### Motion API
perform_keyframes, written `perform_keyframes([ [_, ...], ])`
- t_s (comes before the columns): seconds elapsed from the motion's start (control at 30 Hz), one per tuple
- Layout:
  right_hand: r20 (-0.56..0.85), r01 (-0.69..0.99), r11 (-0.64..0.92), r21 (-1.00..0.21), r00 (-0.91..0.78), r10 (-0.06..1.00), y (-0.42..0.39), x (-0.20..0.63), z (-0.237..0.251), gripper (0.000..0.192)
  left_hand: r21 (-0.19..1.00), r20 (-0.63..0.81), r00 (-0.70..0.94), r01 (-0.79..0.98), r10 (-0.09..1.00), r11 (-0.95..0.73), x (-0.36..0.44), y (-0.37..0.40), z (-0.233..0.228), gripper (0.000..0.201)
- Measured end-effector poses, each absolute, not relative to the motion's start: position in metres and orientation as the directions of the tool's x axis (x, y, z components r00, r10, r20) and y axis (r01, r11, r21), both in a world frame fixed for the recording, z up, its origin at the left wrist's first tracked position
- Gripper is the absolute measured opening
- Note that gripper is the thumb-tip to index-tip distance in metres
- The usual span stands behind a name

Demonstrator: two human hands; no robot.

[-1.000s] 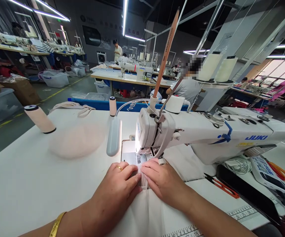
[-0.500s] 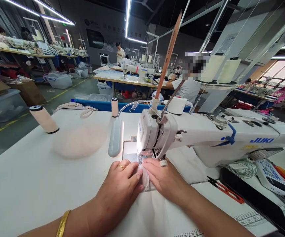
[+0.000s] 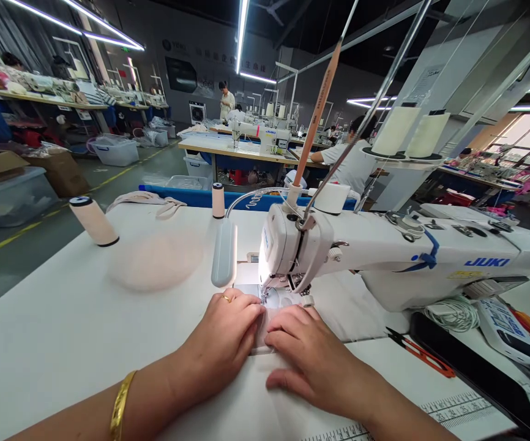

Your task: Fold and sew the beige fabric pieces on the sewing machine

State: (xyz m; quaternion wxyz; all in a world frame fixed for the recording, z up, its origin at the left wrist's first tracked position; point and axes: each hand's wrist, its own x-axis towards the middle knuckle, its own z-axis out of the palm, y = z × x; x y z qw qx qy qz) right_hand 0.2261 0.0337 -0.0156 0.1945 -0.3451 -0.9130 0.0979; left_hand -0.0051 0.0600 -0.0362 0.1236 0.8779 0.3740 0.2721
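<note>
A white sewing machine (image 3: 292, 245) stands before me, its lamp-lit needle area just ahead of my hands. A thin, sheer pale fabric (image 3: 261, 334) lies on the bed below the presser foot (image 3: 264, 297). My left hand (image 3: 223, 334), a ring on one finger, closes its fingers and thumb at the fabric's left side. On the right side, my right hand (image 3: 308, 346) rests with bent fingertips on the fabric and its thumb spread away. More sheer fabric (image 3: 347, 306) spreads under the machine arm. The fabric between my fingers is partly hidden.
Peach thread cones (image 3: 94, 222) and a grey lamp (image 3: 224, 254) stand left of the machine. A blurred sheer pale piece (image 3: 155, 263) lies on the table (image 3: 63, 343). At right are thread snips (image 3: 423, 354), a black phone-like slab (image 3: 471, 373) and a cable coil (image 3: 452, 313). A person (image 3: 347, 159) sits beyond.
My right hand has drawn back slightly from the needle and its thumb has spread toward me. My left fingers have curled in more. The view has shifted a little.
</note>
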Motion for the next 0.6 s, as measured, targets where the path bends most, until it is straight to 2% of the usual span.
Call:
perform_keyframes([
  [0.03, 0.303, 0.599, 0.742, -0.301, -0.678, 0.670, 0.034, 0.226, -0.017, 0.009, 0.430, 0.385, 0.576, 0.580, 0.721, -0.692, -0.006, 0.062, -0.036, 0.036],
  [0.1, 0.353, 0.602, 0.728, -0.327, -0.637, 0.685, 0.037, 0.228, -0.023, 0.016, 0.441, 0.392, 0.579, 0.563, 0.715, -0.699, -0.007, 0.067, -0.036, 0.042],
  [0.17, 0.417, 0.596, 0.691, -0.410, -0.551, 0.723, 0.042, 0.230, -0.026, 0.022, 0.446, 0.400, 0.578, 0.555, 0.711, -0.702, -0.005, 0.071, -0.035, 0.042],
  [0.23, 0.449, 0.584, 0.626, -0.517, -0.438, 0.779, 0.047, 0.231, -0.027, 0.025, 0.443, 0.399, 0.577, 0.559, 0.713, -0.701, -0.002, 0.075, -0.032, 0.032],
  [0.37, 0.390, 0.542, 0.493, -0.681, -0.301, 0.870, 0.051, 0.227, -0.021, 0.032, 0.434, 0.381, 0.564, 0.590, 0.732, -0.681, 0.003, 0.081, -0.026, 0.009],
  [0.5, 0.285, 0.487, 0.371, -0.791, -0.244, 0.927, 0.052, 0.221, -0.018, 0.040, 0.403, 0.417, 0.538, 0.613, 0.733, -0.679, 0.005, 0.085, -0.028, 0.008],
  [0.6, 0.273, 0.470, 0.356, -0.808, -0.237, 0.932, 0.053, 0.218, -0.019, 0.044, 0.355, 0.465, 0.523, 0.629, 0.714, -0.692, 0.007, 0.086, -0.032, 0.011],
])
